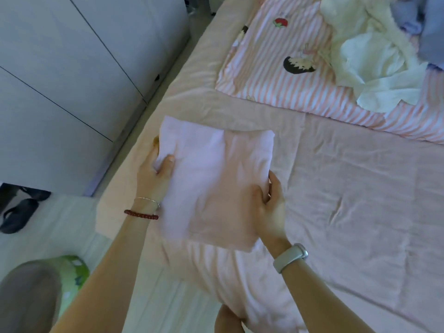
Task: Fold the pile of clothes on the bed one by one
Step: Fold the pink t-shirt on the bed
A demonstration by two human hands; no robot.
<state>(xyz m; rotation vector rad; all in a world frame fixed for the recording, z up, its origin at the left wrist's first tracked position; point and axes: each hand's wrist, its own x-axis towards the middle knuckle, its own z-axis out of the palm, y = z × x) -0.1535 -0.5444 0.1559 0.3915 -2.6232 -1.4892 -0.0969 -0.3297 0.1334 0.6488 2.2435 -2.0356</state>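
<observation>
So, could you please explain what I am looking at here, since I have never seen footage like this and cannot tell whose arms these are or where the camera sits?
There is no machine here. The single picture comes from a wide-angle camera worn on a person's head, looking forward and down, so the two arms reaching in from the bottom are the wearer's own. The left hand, with bracelets on its wrist, grips one side of a folded pale pink garment; the right hand, with a watch on its wrist, grips the other side. The garment is over the near corner of a bed with a pink sheet. Farther up lies a pink striped duvet, and on it a loose pile of cream clothes not yet folded, with some blue fabric at the edge of view. Dark slippers sit on the floor to the left.
</observation>
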